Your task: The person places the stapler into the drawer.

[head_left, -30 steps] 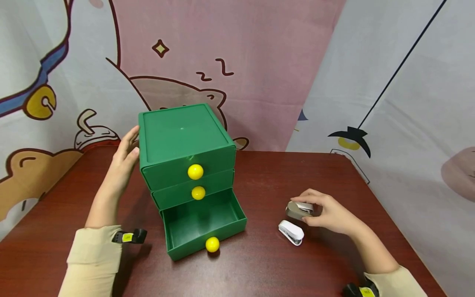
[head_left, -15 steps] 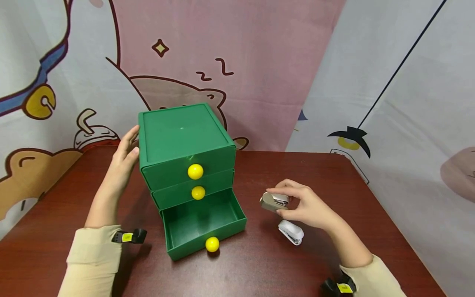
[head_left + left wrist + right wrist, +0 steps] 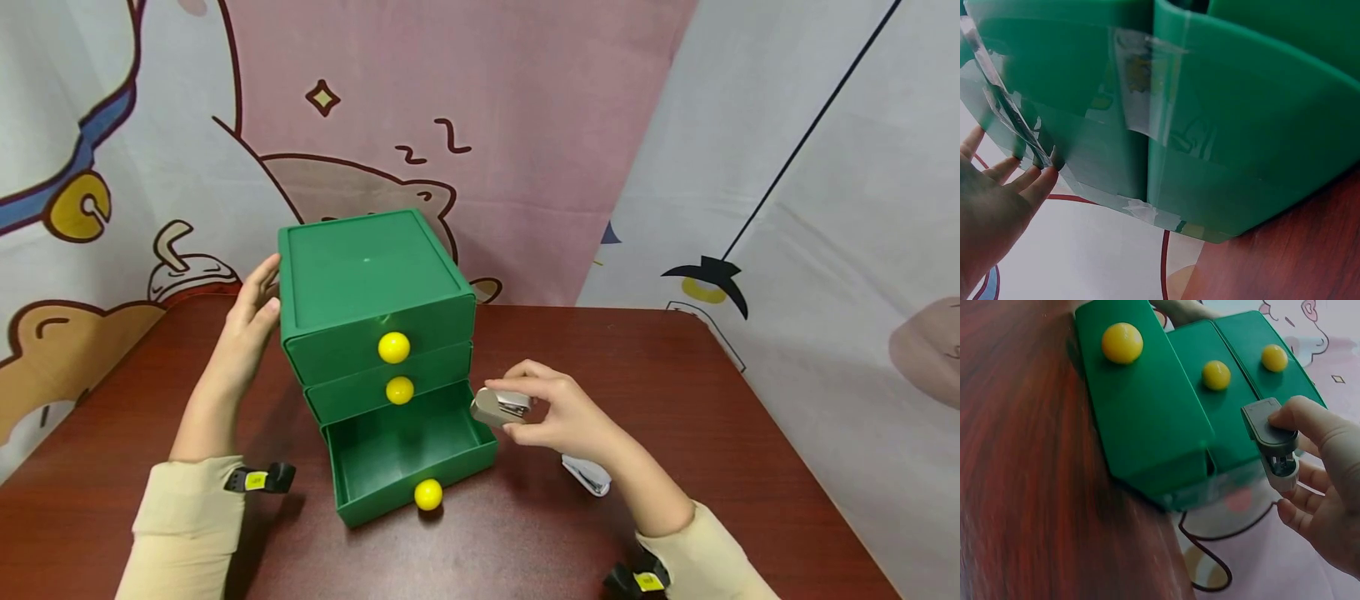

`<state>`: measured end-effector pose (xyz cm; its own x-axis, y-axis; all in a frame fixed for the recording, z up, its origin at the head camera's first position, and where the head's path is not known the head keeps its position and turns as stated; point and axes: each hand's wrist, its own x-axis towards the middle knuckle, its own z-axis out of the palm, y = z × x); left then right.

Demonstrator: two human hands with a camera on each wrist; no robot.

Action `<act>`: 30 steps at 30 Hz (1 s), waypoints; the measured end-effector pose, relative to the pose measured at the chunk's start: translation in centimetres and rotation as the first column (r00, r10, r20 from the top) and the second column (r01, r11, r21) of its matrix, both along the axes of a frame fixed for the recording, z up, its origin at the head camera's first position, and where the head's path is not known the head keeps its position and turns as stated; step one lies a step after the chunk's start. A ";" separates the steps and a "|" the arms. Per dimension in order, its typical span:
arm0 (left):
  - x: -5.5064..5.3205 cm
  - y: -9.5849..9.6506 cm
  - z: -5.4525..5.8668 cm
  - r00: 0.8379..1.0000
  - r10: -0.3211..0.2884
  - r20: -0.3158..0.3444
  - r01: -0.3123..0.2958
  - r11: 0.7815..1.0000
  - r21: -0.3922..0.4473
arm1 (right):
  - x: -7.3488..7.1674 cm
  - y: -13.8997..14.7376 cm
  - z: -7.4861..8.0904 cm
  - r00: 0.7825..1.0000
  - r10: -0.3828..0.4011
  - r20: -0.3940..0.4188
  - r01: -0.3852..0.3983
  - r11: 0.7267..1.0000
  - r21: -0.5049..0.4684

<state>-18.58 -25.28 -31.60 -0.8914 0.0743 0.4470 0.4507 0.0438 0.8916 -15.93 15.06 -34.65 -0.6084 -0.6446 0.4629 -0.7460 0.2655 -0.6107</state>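
A green drawer unit (image 3: pixel 375 275) with yellow ball knobs stands on the table, its bottom drawer (image 3: pixel 408 433) pulled out and bare inside. Against the unit's left side rests my left hand (image 3: pixel 251 321), fingers extended; the left wrist view shows the fingertips (image 3: pixel 1041 181) touching the green wall by a strip of clear tape. My right hand (image 3: pixel 562 412) pinches a grey stapler (image 3: pixel 501 407) between thumb and fingers, held in the air at the open drawer's right edge. In the right wrist view the stapler (image 3: pixel 1270 428) appears in front of the unit.
A white stapler (image 3: pixel 587 475) lies on the table right of the drawer, partly hidden behind my right hand and forearm. The dark red wooden table (image 3: pixel 637 350) meets a cartoon-printed cloth (image 3: pixel 547 125) at the back and sides.
My right hand has carried the grey stapler leftward from beyond the white stapler to the drawer's right edge. The left hand and the drawer unit have stayed in place.
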 end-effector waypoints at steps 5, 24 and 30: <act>0.0 -0.1 0.0 1.000 0.005 0.000 -0.005 1.000 -0.002 | 0.1 -1.7 -0.4 1.000 -0.004 0.028 0.003 1.000 0.024; -0.1 0.0 0.0 1.000 -0.002 -0.006 0.002 1.000 0.006 | -0.2 -5.0 -2.5 0.992 -0.054 0.111 0.043 0.995 0.092; 0.0 0.0 0.0 1.000 0.007 -0.003 -0.007 1.000 -0.001 | -0.3 -5.1 -2.5 0.988 -0.072 0.139 0.053 0.990 0.133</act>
